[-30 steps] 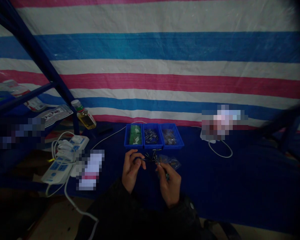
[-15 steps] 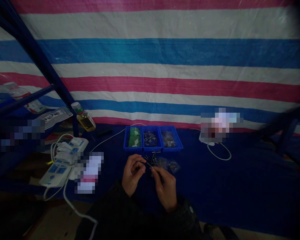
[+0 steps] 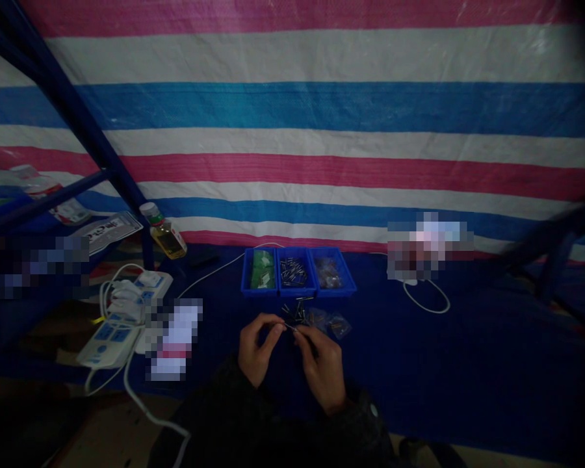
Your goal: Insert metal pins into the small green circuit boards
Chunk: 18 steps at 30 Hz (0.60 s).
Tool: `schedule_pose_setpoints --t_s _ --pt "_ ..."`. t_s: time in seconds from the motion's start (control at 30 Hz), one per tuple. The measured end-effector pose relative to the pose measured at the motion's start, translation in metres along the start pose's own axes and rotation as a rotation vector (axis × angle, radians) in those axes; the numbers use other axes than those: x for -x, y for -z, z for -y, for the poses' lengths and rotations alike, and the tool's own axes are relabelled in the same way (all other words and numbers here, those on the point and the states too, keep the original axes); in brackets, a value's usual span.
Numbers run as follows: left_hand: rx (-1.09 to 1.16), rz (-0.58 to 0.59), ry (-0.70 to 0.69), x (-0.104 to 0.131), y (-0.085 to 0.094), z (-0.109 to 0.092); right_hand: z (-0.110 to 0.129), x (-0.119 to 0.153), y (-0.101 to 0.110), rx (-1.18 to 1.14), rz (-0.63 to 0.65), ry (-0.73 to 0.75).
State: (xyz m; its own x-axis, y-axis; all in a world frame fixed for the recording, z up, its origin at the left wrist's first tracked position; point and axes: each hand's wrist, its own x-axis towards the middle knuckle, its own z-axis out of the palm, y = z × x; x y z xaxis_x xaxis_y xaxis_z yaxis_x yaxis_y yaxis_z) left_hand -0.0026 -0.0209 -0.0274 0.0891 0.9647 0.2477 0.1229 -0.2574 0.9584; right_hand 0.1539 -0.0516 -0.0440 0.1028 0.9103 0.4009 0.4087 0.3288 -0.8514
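Between my fingertips runs a thin metal rod [image 3: 289,326], too small to name more exactly. My left hand [image 3: 259,349] pinches its left end between thumb and forefinger. The other end sits in the pinch of my right hand [image 3: 320,365]. Just beyond my fingers lie several loose dark metal pins [image 3: 299,311] and small clear plastic bags [image 3: 338,325] with little parts inside. Behind these stand three joined blue trays: a left tray [image 3: 244,278] with green and clear packets, a middle tray [image 3: 297,290] full of metal pins, and a right tray [image 3: 351,283] with small bagged parts.
On the left are a white power strip [image 3: 104,341] with plugs and cables, a blurred-out phone-like object [image 3: 178,341] and a bottle [image 3: 166,235] of yellowish liquid. A white cable [image 3: 433,309] loops at the right. Blue metal frame bars [image 3: 88,140] flank the blue tabletop [image 3: 443,364].
My left thumb and forefinger have closed together on the rod's left end; before, they were curled wider apart. My right hand has stayed nearly in place.
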Motion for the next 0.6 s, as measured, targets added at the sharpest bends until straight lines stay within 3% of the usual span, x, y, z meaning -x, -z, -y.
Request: schedule_pose_setpoints --t_s 0.13,0.3,0.5,0.6 --pt "-0.083 -0.020 -0.011 0.000 0.001 0.000 0.000 0.001 0.001 -0.005 -0.004 0.018" --pt "-0.102 0.042 -0.016 0.000 -0.002 -0.005 -0.001 0.001 0.004 -0.002 -0.057 0.058" --pt "-0.130 0.135 -0.044 0.000 -0.005 -0.010 0.000 0.000 0.005 -0.007 0.020 0.106" --pt "-0.138 0.145 -0.043 0.000 -0.005 -0.012 0.001 0.000 0.005 -0.003 -0.017 0.119"
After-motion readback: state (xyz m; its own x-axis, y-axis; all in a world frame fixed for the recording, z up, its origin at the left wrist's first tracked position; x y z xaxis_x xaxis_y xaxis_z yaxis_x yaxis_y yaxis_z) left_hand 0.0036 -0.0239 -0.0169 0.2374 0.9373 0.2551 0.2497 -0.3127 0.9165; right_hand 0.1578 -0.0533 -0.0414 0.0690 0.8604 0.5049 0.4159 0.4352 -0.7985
